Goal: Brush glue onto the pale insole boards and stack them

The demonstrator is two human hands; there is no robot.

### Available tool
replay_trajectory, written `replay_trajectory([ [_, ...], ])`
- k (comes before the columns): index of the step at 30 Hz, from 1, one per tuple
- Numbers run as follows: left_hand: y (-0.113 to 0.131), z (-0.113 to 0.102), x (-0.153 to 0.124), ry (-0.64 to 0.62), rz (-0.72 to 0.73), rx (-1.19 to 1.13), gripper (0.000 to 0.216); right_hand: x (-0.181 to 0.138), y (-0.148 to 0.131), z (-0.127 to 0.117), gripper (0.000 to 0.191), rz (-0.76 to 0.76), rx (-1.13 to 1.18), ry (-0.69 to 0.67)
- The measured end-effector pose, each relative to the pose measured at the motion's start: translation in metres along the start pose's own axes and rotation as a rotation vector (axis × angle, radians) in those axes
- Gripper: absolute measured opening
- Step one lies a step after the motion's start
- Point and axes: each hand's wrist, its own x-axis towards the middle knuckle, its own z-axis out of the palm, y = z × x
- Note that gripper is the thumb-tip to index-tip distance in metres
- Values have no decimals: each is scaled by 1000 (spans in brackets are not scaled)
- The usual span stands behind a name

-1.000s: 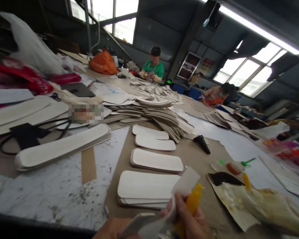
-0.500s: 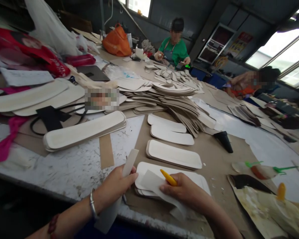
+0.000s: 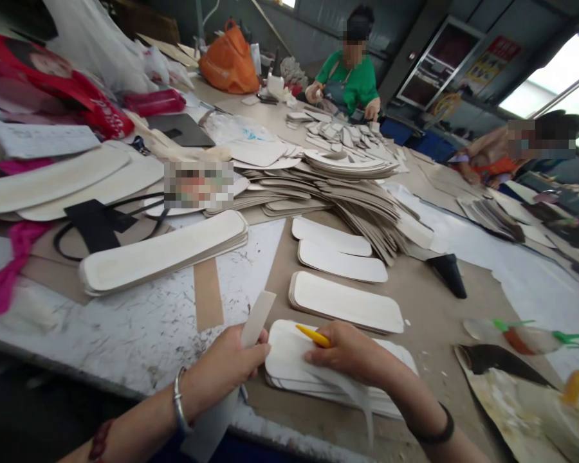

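My left hand (image 3: pixel 231 360) is closed round a long off-white strip (image 3: pixel 259 318), whose upper end sticks out above the thumb while the rest hangs past the table's front edge. My right hand (image 3: pixel 354 354) grips a yellow pointed tool (image 3: pixel 312 335), tip toward the left. A thin, pale, see-through strip (image 3: pixel 359 389) trails from under the right fingers, curling down at its far end; part of it is hidden by the hand. Beneath lies a stack of white rounded panels (image 3: pixel 280 350), its left end near my left thumb.
Behind are another panel stack (image 3: pixel 345 301), two overlapping panels (image 3: pixel 342 260) and a large fanned pile (image 3: pixel 361 193). Long panels (image 3: pixel 164 251) lie left. At right are a black cone (image 3: pixel 448 273), a bottle with a green nozzle (image 3: pixel 525 335) and a glue-stained sheet (image 3: pixel 516 399). Two people work beyond.
My right hand has drawn the thin strip lower and flatter over the panel stack; its end now curls down at the right. The left hand still holds its strip. The view has shifted slightly.
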Motion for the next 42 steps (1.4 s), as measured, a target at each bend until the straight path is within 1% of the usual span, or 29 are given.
replay_trajectory([
  [4, 2, 0, 1, 30, -7, 55, 17, 0, -4, -1, 21, 24, -37, 16],
  [9, 5, 5, 5, 13, 30, 38, 23, 0, -10, 0, 19, 34, -96, 53],
  [11, 7, 7, 6, 21, 51, 62, 21, -3, -10, 1, 18, 23, -115, 77],
  [13, 7, 7, 5, 23, 61, 90, 21, -12, -5, 1, 18, 26, -133, 97],
  [15, 6, 5, 5, 36, 51, 115, 23, -27, 9, 1, 17, 71, -145, 130],
  [17, 2, 3, 5, 52, 32, 138, 27, -46, 32, 1, 18, 123, -115, 193],
  [20, -3, 0, 6, 53, 16, 157, 33, -73, 70, 7, 22, 158, 2, 342],
  [22, -5, 0, 6, 55, 4, 157, 37, -85, 90, 15, 25, 218, 23, 445],
  [24, -5, 1, 6, 70, -8, 173, 40, -88, 100, 24, 26, 304, -15, 522],
  [26, -5, 2, 5, 81, -8, 203, 41, -87, 101, 32, 25, 376, -69, 566],
  [28, -3, 3, 4, 78, -4, 227, 41, -83, 98, 36, 24, 434, -116, 574],
  [31, -1, 4, 2, 66, -12, 254, 42, -78, 92, 35, 25, 504, -194, 562],
  [35, 0, 5, 3, 58, -49, 264, 45, -76, 89, 29, 26, 512, -260, 542],
  [38, -7, 3, 5, 46, -60, 253, 47, -75, 90, 28, 27, 503, -274, 538],
  [42, -25, -1, 12, 55, -57, 237, 52, -72, 93, 26, 27, 503, -262, 514],
])
